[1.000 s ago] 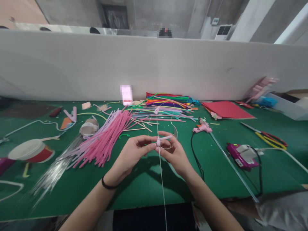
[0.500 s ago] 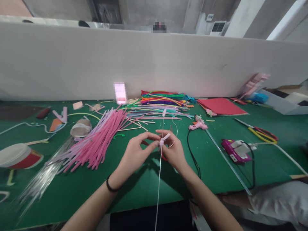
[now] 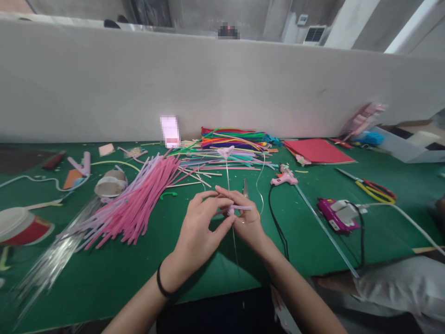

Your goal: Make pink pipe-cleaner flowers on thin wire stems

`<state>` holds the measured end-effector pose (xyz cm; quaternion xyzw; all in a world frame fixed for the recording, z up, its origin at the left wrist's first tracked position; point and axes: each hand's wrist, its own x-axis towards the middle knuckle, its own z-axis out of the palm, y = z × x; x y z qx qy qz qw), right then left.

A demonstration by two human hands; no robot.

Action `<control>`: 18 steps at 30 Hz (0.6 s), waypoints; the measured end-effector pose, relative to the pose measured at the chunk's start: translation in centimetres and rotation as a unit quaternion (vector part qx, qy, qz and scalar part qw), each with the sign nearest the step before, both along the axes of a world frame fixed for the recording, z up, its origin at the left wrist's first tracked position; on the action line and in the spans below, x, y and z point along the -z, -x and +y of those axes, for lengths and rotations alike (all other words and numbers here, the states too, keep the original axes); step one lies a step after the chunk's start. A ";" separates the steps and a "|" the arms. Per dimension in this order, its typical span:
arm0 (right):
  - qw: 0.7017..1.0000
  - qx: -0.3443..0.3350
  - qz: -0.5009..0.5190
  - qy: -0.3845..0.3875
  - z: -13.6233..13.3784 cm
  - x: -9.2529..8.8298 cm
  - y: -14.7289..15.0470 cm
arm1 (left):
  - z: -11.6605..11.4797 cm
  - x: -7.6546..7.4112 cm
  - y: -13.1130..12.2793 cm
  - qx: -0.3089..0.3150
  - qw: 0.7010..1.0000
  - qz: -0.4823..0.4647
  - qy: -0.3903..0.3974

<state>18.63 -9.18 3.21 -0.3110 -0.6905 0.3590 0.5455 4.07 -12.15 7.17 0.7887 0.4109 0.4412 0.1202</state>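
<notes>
My left hand [image 3: 201, 225] pinches a short pale lilac pipe cleaner [image 3: 230, 211] bunched around a thin wire stem [image 3: 228, 174]. From the other side, the closed fingers of my right hand [image 3: 251, 227] grip the same pipe cleaner, whose loose end points right across them. The stem runs up and down between both hands. A pale pink piece shaped like a heart or bow [image 3: 225, 151] tops it. Thin clear strands curve out on either side. Just beyond my right hand lies a scissors tip [image 3: 245, 188], the remainder hidden.
Left of my hands lies a pile of pink pipe cleaners [image 3: 146, 199] beside clear wires [image 3: 59, 260]. Multicoloured pipe cleaners [image 3: 236, 138] line the partition. To the right are a pink glue gun [image 3: 284, 177], a purple power strip [image 3: 335, 218], yellow-and-red scissors [image 3: 375, 191] and someone's sleeve [image 3: 399, 283].
The stem's top has swung from edge-on to facing me and shifted slightly left and up. The pipe cleaner's loose end has turned from upward to sideways. My left fingers have moved over it.
</notes>
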 end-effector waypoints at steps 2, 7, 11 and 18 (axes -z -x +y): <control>0.999 -0.007 0.013 0.032 -0.1 -0.1 0.1 | 0.0 0.0 0.2 -0.008 1.000 0.003 -0.012; 0.974 0.170 0.142 0.041 -0.8 -0.6 -0.2 | 0.4 -0.2 1.3 -0.049 0.998 0.006 -0.042; 0.951 0.266 0.149 -0.042 -2.6 -1.2 -0.1 | 0.9 -0.3 2.0 -0.040 0.996 0.015 -0.072; 0.973 0.172 0.077 0.131 -5.1 -0.5 1.4 | 1.4 -0.1 1.8 -0.058 0.994 -0.024 -0.088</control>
